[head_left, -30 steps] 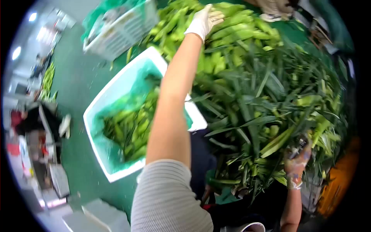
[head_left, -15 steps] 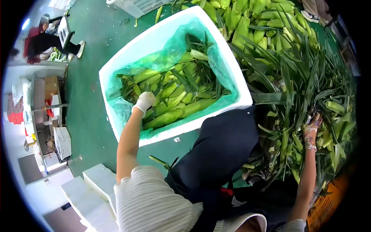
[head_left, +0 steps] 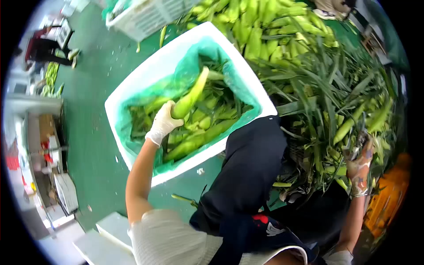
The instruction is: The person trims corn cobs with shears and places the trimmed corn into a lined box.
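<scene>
An ear (head_left: 191, 98) is slanting up from the left hand (head_left: 163, 123), which is grasping its lower end over the box (head_left: 265, 98). Beneath that hand, more corn (head_left: 198, 140) is lying inside a green liner (head_left: 187, 66). The right hand (head_left: 361, 165) is gripping a metal tool (head_left: 354, 152) beside leaves (head_left: 329, 95); husked-looking details are too blurred to tell.

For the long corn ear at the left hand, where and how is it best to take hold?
I would grip the thick, rounded end of the corn ear, with the left hand coming from the near left, because the other end narrows to a tip pointing away.
</scene>
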{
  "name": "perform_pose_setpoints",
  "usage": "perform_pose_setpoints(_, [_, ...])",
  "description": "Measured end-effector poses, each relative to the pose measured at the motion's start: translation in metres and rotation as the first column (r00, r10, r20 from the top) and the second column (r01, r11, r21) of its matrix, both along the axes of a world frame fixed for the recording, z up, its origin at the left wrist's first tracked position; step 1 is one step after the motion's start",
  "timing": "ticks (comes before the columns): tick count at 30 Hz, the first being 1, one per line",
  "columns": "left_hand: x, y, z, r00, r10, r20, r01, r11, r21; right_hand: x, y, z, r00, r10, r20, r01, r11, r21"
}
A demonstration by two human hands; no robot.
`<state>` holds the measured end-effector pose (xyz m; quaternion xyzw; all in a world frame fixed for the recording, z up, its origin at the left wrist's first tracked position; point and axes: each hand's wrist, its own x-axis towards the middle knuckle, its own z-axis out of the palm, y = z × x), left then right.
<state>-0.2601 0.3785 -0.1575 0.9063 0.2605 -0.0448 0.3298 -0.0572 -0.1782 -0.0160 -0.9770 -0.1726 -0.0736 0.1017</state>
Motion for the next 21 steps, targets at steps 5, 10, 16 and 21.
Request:
perform_pose_setpoints(5, [0.143,-0.094,0.101,0.853,-0.115,0.509,0.134,0.991,-0.002,-0.034,0.079,0.032,0.906,0.089,-0.413,-0.03,0.989,0.148])
perform_pose_setpoints(10, [0.238,-0.206,0.143,0.642,-0.532,0.552,0.235,0.822,0.518,-0.002,0.071,0.019,0.767,0.049,-0.639,0.143,0.959,0.245])
perform_pose_setpoints(16, [0.245,-0.303,0.153,0.53,-0.8,0.282,0.384,0.523,0.761,0.025,0.014,0.028,0.725,0.163,-0.669,0.252,0.842,0.478])
perform_pose_setpoints(21, [0.245,-0.336,0.159,0.494,-0.852,0.173,0.439,0.416,0.796,0.019,-0.01,0.0,0.697,0.275,-0.662,0.266,0.759,0.595])
